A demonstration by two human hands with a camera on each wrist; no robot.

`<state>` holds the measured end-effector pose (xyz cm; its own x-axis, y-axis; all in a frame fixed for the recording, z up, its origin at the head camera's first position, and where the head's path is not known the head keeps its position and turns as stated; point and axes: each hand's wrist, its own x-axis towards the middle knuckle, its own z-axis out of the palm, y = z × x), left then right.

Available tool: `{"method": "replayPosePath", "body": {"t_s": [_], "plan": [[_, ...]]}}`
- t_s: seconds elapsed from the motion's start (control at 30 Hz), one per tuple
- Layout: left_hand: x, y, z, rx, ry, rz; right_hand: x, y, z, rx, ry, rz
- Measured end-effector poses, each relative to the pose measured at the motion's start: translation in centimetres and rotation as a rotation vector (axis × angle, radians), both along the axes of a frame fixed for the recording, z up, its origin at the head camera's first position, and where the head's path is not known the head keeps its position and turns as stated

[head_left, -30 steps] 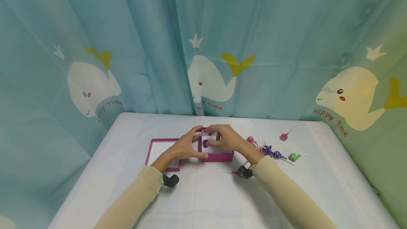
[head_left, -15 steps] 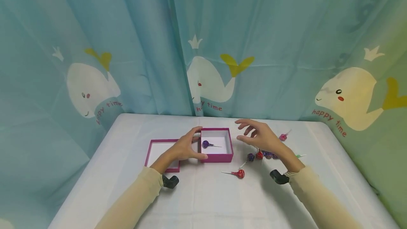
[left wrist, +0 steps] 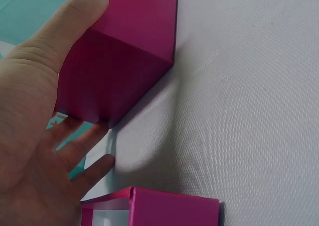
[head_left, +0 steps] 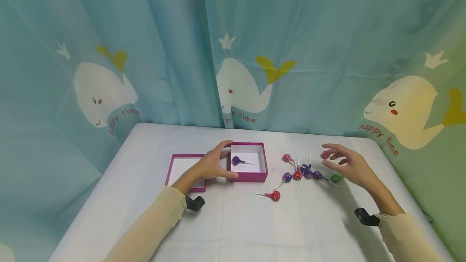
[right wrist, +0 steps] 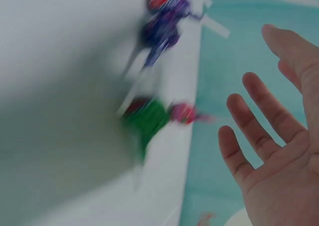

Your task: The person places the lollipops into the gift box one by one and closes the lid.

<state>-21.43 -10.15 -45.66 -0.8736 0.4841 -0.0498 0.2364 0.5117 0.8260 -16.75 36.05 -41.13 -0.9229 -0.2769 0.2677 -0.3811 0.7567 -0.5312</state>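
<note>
Expect light, stiff handling, best by the side walls, from the square, open-topped magenta box in apparent cardboard (head_left: pixel 249 177), gripped at nine o'clock by the left hand (head_left: pixel 209 167) with thumb on the near wall, fingers at the far corner. Well off at three o'clock, note the right hand (head_left: pixel 354 168), loosely curved and parted, seemingly empty. Judge the ball-headed, white-stemmed, shiny-wrapped lollipops (head_left: pixel 308 173) light, hard, perhaps slippery, best pinched by the ball: a purple lollipop (head_left: pixel 236 160) inside the box; a green lollipop (head_left: pixel 335 178) at eight and a pink-red lollipop (head_left: pixel 324 155) at ten o'clock from the right hand.
</note>
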Motion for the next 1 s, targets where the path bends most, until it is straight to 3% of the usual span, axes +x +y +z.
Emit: {"method": "replayPosePath", "body": {"t_s": [0.2, 0.43, 0.6, 0.8, 1.0], "plan": [[-0.1, -0.1, 0.2, -0.003, 0.002, -0.005, 1.4, 3.4, -1.7, 0.026, -0.023, -0.050], [0.0, -0.1, 0.4, -0.012, -0.007, -0.002, 2.7, 5.1, -3.3, 0.035, -0.093, -0.089], [0.0, 0.1, 0.3, -0.006, -0.013, 0.002, 3.2, 5.6, -3.6, 0.059, -0.087, -0.091], [0.0, 0.1, 0.3, -0.011, -0.014, 0.008, 3.3, 5.5, -4.4, 0.048, -0.140, -0.108], [0.1, 0.1, 0.3, -0.016, -0.015, 0.006, 3.3, 5.1, -5.4, 0.038, -0.111, -0.116]]}}
